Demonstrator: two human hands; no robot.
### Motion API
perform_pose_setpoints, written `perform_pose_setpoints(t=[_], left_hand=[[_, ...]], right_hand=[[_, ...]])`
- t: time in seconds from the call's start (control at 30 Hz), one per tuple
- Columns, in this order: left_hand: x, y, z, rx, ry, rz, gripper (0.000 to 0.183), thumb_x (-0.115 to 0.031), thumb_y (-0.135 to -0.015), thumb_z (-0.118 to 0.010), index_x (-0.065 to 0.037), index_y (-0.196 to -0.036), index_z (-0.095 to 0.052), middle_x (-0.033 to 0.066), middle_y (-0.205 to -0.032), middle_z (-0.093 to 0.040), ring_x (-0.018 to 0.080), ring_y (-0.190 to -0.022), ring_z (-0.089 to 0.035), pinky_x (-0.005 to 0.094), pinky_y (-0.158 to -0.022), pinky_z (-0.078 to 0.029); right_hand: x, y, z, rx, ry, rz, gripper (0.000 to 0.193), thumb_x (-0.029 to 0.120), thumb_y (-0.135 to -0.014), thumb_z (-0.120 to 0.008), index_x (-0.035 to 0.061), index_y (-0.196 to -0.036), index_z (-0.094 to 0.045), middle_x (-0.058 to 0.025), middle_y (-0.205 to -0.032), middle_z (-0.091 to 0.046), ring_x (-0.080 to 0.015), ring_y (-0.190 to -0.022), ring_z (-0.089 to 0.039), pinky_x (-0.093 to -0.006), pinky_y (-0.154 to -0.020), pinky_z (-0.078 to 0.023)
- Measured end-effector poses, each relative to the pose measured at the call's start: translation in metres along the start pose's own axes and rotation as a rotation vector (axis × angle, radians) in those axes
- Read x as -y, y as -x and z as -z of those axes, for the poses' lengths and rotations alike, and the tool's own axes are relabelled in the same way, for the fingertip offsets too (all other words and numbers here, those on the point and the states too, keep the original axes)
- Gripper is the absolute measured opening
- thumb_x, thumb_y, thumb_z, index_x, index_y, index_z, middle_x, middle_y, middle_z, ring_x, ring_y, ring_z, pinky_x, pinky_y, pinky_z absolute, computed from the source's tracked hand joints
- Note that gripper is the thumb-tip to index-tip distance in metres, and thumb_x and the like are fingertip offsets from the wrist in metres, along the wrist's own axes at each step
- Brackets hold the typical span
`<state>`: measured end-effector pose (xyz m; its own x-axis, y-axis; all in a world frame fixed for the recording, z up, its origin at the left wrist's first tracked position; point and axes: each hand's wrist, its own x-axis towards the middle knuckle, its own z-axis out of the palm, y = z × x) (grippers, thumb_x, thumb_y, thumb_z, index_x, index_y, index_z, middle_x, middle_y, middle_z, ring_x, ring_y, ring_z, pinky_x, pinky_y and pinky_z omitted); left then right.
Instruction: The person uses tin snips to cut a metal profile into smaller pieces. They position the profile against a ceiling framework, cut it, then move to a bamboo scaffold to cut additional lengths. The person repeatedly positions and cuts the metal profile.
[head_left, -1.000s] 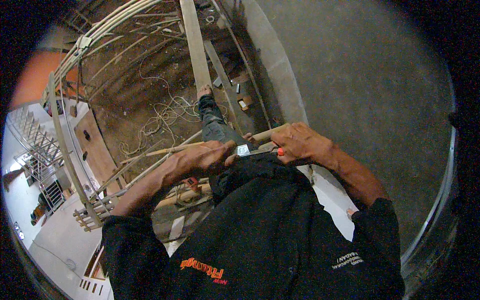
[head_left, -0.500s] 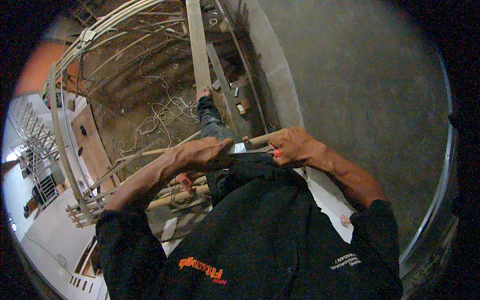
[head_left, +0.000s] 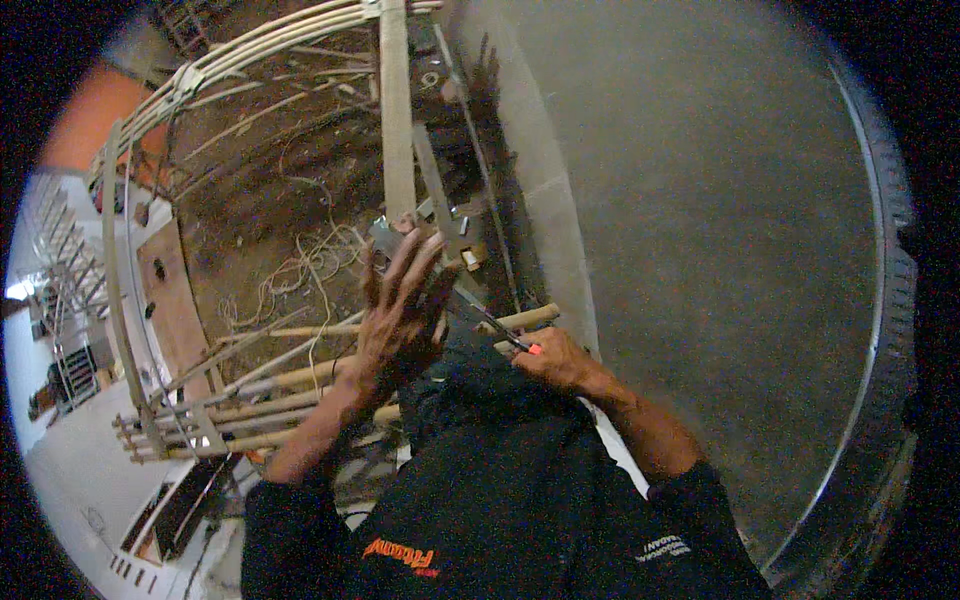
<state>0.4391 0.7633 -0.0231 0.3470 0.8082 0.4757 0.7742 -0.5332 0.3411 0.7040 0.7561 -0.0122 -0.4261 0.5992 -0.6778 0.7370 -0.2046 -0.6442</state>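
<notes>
My left hand [head_left: 402, 310] is raised over my leg, its back showing and the fingers spread. Just beyond its fingertips is a small shiny grey piece [head_left: 384, 236], beside my bare foot [head_left: 404, 222]; whether the fingers touch it I cannot tell. My right hand [head_left: 560, 360] is closed around a thin dark tool with a red-orange part [head_left: 535, 349]. The tool's long shaft points up and left, toward a flat grey end; its exact kind is unclear. A short bamboo piece [head_left: 522, 318] lies right behind the tool.
A wooden plank [head_left: 397, 110] runs away under my foot. Bamboo poles [head_left: 280, 385] form a frame at the left, over dirt ground with a tangled pale cord [head_left: 315, 262]. A small open box [head_left: 472, 258] lies below. A grey wall [head_left: 720, 220] fills the right.
My left hand has moved up and away from the right, its fingers opening. My right hand has lowered with the tool, which now slants. The orange drill by the poles is now hidden.
</notes>
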Motion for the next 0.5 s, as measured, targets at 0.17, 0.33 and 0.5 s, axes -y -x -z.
perform_pose_setpoints(t=[0.17,0.33,0.5], left_hand=[[-0.016,-0.007,-0.02,-0.329,0.861,0.743,0.04,-0.02,-0.086,-0.057,-0.006,-0.123,-0.052,0.0157,-0.117,-0.057,0.0331,-0.114,-0.055,0.0504,-0.103,-0.04],[0.007,-0.037,-0.065,-0.461,2.157,1.159,0.044,-0.047,-0.095,-0.051,-0.007,-0.115,-0.054,0.0073,-0.084,-0.061,0.0219,-0.075,-0.061,0.0393,-0.075,-0.053],[0.006,-0.06,-0.067,-0.492,1.907,1.371,0.05,-0.057,-0.092,-0.054,-0.01,-0.109,-0.055,0.0044,-0.077,-0.057,0.0181,-0.057,-0.055,0.0336,-0.052,-0.051]], right_hand=[[0.008,-0.001,0.008,0.099,-0.141,-0.052,0.036,0.027,-0.079,-0.063,0.0014,-0.103,-0.07,-0.0105,-0.086,-0.07,-0.0182,-0.077,-0.063,-0.0328,-0.071,-0.048],[0.013,-0.007,0.002,0.178,-0.195,-0.157,0.032,0.025,-0.08,-0.062,-0.0012,-0.098,-0.068,-0.0041,-0.082,-0.066,-0.016,-0.075,-0.06,-0.0307,-0.068,-0.046],[0.013,-0.007,-0.007,0.145,-0.501,-0.254,0.024,0.023,-0.083,-0.062,0.0032,-0.095,-0.064,0.0009,-0.078,-0.06,-0.0105,-0.07,-0.054,-0.0275,-0.064,-0.044]])
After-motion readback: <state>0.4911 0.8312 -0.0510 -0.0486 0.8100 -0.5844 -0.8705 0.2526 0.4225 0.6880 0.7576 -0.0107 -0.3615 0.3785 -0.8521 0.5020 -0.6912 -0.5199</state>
